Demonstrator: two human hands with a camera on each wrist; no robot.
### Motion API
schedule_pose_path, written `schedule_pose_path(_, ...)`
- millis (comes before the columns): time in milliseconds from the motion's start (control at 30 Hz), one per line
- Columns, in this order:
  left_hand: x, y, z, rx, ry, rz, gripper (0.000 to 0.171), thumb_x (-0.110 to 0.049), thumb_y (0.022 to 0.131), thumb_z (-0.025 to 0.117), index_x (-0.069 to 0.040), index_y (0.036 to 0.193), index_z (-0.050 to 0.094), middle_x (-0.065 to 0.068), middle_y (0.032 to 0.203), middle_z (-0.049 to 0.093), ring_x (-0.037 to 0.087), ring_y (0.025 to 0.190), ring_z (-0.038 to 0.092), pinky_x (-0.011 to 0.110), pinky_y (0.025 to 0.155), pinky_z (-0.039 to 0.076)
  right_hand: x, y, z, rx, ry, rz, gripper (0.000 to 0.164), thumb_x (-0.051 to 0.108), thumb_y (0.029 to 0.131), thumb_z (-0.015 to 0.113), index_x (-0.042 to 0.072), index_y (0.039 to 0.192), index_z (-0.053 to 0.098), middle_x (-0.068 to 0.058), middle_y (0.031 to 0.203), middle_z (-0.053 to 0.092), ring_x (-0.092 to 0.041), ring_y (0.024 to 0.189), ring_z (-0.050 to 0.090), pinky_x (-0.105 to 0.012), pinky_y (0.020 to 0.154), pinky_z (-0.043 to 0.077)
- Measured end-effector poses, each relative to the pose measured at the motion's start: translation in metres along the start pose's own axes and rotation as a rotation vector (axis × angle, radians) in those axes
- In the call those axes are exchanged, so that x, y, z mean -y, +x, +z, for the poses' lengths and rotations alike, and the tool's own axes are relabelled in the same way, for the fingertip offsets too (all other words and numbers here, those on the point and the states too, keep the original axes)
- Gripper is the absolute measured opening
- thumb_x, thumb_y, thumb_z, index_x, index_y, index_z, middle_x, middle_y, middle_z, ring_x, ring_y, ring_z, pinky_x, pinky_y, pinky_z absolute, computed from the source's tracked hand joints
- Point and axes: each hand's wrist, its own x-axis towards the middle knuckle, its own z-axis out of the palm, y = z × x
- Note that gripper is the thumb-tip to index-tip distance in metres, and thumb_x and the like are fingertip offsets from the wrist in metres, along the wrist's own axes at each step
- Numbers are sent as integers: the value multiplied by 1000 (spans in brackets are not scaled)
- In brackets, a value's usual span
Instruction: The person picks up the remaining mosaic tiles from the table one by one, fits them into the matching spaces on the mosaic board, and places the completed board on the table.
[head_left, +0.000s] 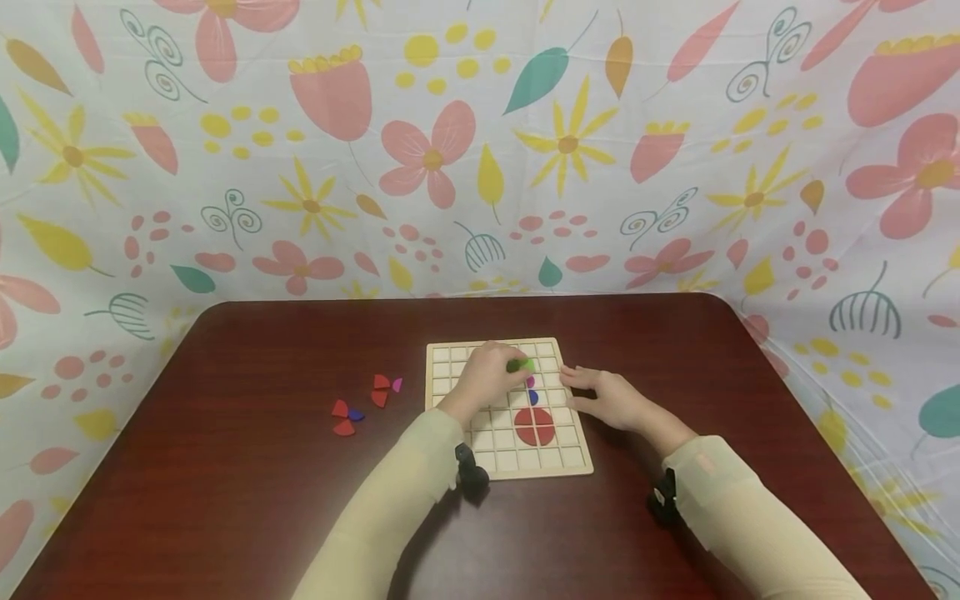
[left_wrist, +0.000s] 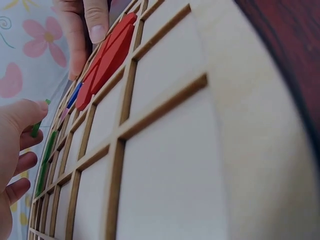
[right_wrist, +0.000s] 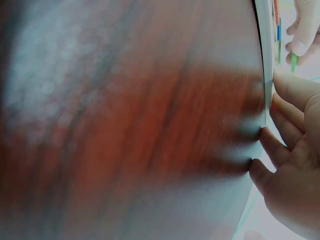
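Observation:
A pale wooden grid board (head_left: 510, 476) lies on the table. Above its upper middle, my left hand (head_left: 487, 375) pinches a small green piece (left_wrist: 36, 129) between thumb and fingers. Another green piece (left_wrist: 46, 162) sits on the board below that hand. Nearer me on the board are a magenta piece (head_left: 530, 382), a blue piece (head_left: 534, 397) and several red quarter pieces (head_left: 524, 417) forming a circle. My right hand (head_left: 611, 400) rests at the board's right edge, its fingertips touching it. The left hand hides part of the grid.
Left of the board, on the dark red-brown table (head_left: 247, 500), lie loose red pieces (head_left: 344, 427), a blue piece (head_left: 356, 414) and a magenta piece (head_left: 397, 385). A flower-printed cloth (head_left: 450, 250) hangs behind the table's far edge.

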Motion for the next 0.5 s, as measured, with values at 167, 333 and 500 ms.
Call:
schedule_pose_path(167, 1, 3, 6, -20, 24, 6, 30, -36, 89, 64, -17, 111, 70, -3, 114, 69, 19, 114, 60, 35, 105, 41, 1, 1, 0, 5, 12, 7, 50, 21, 90, 63, 5, 135, 49, -10, 146, 43, -37, 138, 32, -56, 106, 33)
schedule_pose_path(333, -2, 4, 9, -34, 57, 15, 29, -37, 88, 65, -18, 109, 71, -4, 112, 70, 19, 110, 60, 39, 102, 41, 1, 1, -1, 8, 12, 7, 49, 21, 90, 63, 5, 135, 50, -10, 146, 43, -37, 138, 32, -55, 107, 32)
schedule_pose_path(500, -3, 5, 10, -42, 92, 16, 27, -37, 88, 65, -20, 107, 72, -6, 109, 71, 19, 106, 61, 39, 98, 43, 2, 0, -1, 10, 3, 1, 49, 21, 91, 62, 4, 135, 49, -10, 146, 43, -37, 138, 32, -56, 107, 32)
